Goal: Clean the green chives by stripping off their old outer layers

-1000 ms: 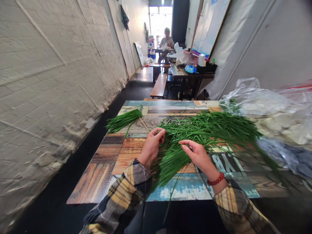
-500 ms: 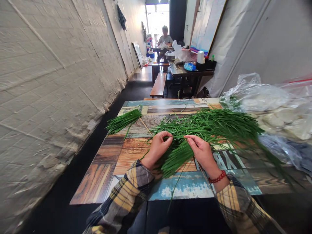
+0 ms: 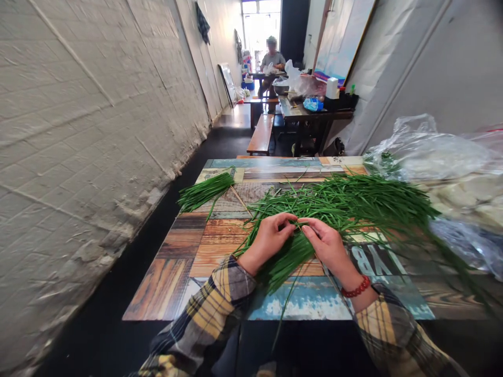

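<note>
Hands (image 3: pixel 273 238) with green stalks (image 3: pixel 288 260) between.

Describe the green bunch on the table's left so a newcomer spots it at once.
Find the patchwork table and follow its left edge toward the far corner. A bundle of green stalks lies there, with a thin stick near its right end. Smaller and tidier than the heap to its right, it lies apart.

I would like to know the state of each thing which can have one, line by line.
Left hand: curled, grip unclear
Right hand: curled, grip unclear
Near greens: bunched beneath the hands
Far-left greens: bunched, lying apart
Greens pile: loose, spread out
Clear plastic bag: crumpled
Red bracelet: worn
Framed board: leaning
</note>
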Action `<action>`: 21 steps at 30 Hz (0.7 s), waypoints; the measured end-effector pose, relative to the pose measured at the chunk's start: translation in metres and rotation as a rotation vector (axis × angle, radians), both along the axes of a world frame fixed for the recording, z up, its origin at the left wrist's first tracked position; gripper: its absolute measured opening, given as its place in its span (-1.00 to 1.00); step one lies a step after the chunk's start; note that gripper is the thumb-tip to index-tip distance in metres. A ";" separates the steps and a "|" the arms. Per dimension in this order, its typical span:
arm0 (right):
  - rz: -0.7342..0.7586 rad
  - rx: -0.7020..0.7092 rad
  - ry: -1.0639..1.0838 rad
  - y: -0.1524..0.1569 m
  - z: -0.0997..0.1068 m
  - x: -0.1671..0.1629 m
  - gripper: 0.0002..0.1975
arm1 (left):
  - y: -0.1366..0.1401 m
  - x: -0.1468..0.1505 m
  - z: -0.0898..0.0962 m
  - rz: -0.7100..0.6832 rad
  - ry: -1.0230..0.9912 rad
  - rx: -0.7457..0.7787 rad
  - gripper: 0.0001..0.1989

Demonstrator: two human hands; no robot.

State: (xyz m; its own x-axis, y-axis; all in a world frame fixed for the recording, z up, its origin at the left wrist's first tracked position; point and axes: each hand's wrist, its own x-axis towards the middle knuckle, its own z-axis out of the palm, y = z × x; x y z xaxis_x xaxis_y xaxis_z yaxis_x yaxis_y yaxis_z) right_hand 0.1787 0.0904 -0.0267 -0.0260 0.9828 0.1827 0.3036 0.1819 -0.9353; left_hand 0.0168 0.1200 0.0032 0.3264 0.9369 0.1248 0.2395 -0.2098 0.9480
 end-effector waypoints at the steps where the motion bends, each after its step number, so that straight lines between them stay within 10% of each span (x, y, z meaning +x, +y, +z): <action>1: 0.002 -0.016 0.017 0.000 -0.001 0.000 -0.64 | 0.000 0.000 0.001 0.015 -0.053 -0.063 -0.79; 21: -0.005 -0.016 -0.004 -0.002 0.005 0.003 -0.66 | 0.000 -0.001 0.005 0.031 -0.167 -0.178 -0.81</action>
